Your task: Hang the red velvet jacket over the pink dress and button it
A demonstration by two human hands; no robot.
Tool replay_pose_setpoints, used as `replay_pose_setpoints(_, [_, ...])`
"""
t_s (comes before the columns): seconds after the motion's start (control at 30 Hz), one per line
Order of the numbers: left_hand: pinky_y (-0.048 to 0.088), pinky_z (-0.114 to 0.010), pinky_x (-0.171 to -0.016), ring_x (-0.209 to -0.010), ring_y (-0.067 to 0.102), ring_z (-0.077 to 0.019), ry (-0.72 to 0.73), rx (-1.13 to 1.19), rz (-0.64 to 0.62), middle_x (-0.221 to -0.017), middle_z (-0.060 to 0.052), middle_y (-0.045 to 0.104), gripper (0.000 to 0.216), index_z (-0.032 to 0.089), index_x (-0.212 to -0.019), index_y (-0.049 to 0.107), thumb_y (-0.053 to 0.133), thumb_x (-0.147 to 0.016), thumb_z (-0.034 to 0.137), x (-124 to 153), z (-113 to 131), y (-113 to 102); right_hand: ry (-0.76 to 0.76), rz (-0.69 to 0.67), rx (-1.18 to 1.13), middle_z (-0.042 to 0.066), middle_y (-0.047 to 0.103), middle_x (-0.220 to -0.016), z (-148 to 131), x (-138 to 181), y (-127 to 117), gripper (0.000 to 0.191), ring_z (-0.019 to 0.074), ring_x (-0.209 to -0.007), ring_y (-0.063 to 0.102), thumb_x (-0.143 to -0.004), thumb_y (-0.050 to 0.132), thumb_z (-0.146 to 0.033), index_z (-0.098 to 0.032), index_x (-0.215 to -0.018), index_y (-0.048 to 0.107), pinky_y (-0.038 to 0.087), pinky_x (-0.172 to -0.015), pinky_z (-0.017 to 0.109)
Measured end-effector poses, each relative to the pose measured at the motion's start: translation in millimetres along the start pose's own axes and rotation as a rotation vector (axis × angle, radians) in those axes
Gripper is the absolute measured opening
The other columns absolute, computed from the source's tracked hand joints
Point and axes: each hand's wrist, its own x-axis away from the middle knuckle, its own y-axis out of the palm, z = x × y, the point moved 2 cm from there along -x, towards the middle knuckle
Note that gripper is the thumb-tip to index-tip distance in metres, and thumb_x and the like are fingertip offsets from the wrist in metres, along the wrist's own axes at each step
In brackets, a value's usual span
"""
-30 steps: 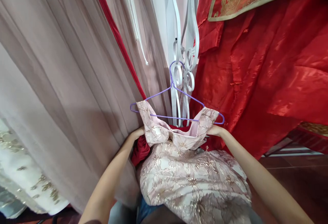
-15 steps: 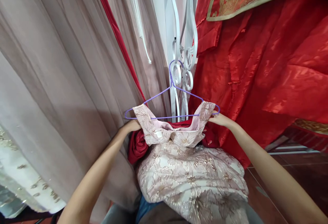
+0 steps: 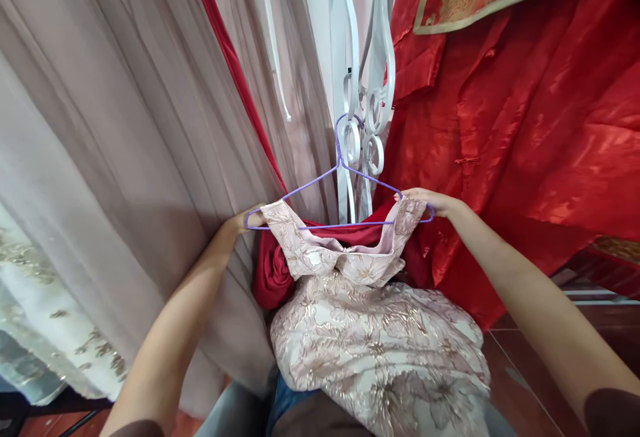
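Observation:
A pink dress with gold floral brocade (image 3: 370, 350) hangs on a thin purple wire hanger (image 3: 320, 181), whose hook is caught on a white scrolled metal rack (image 3: 367, 123). My left hand (image 3: 245, 219) pinches the left shoulder strap at the hanger's left end. My right hand (image 3: 425, 201) grips the right strap at the hanger's right end. A dark red garment (image 3: 273, 277) bunches behind the dress's neckline.
Pale mauve sheer gowns (image 3: 125, 157) hang at the left, with a white gold-embroidered skirt (image 3: 45, 317) at the lower left. Red satin garments with gold trim (image 3: 525, 123) fill the right. Dark reddish floor tiles (image 3: 530, 383) show at the lower right.
Both hands have moved up and outward along the straps to the hanger's ends. The dress's shoulders now sit higher on the hanger.

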Motion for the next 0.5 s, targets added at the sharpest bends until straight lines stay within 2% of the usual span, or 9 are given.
replay_pose_setpoints(0.1, [0.055,-0.032,-0.06,-0.06,0.065,-0.0206,-0.092,0.025,-0.079,-0.056,-0.004,0.066,0.024,0.013,-0.061,0.066,0.077,-0.055,0.033,-4.2,15.8,0.2,-0.063,0.01,-0.018,0.005,0.074,-0.081,-22.4,0.4,6.5,0.029,0.0229,-0.081,0.068,-0.061,0.076,-0.041,-0.019,-0.079,0.071,0.052,-0.082,0.035])
replay_pose_setpoints(0.27, [0.055,-0.029,-0.062,-0.064,0.068,-0.0202,-0.204,0.165,-0.048,-0.067,-0.007,0.071,0.034,0.013,-0.077,0.071,0.077,-0.06,0.041,6.2,47.9,-5.4,-0.202,0.163,-0.039,0.005,0.073,-0.085,-42.2,8.6,8.8,0.03,0.0229,-0.09,0.067,-0.067,0.072,-0.046,-0.02,-0.081,0.068,0.051,-0.087,0.036])
replay_pose_setpoints(0.33, [0.056,-0.03,-0.065,-0.067,0.068,-0.0211,-0.198,0.185,-0.014,-0.07,-0.007,0.072,0.037,0.013,-0.082,0.072,0.079,-0.059,0.041,12.1,56.9,-7.3,-0.242,0.182,0.108,0.005,0.072,-0.087,-45.8,12.4,7.4,0.036,0.023,-0.09,0.066,-0.065,0.073,-0.048,-0.02,-0.086,0.065,0.052,-0.084,0.035])
replay_pose_setpoints(0.4, [0.055,-0.032,-0.065,-0.069,0.068,-0.022,-0.16,0.153,0.047,-0.071,-0.007,0.072,0.04,0.013,-0.084,0.071,0.078,-0.06,0.044,15.4,62.5,-7.3,-0.278,0.207,0.339,0.004,0.069,-0.089,-49.2,15.1,6.6,0.049,0.0231,-0.087,0.065,-0.058,0.078,-0.047,-0.02,-0.094,0.059,0.053,-0.078,0.034])
replay_pose_setpoints(0.5, [0.053,-0.031,-0.063,-0.069,0.066,-0.0209,-0.032,-0.01,0.213,-0.073,-0.006,0.071,0.038,0.014,-0.082,0.071,0.071,-0.067,0.049,16.7,66.2,-3.9,-0.352,0.305,0.677,0.002,0.065,-0.088,-54.9,17.3,6.3,0.066,0.0229,-0.081,0.063,-0.049,0.082,-0.039,-0.02,-0.103,0.05,0.05,-0.07,0.032])
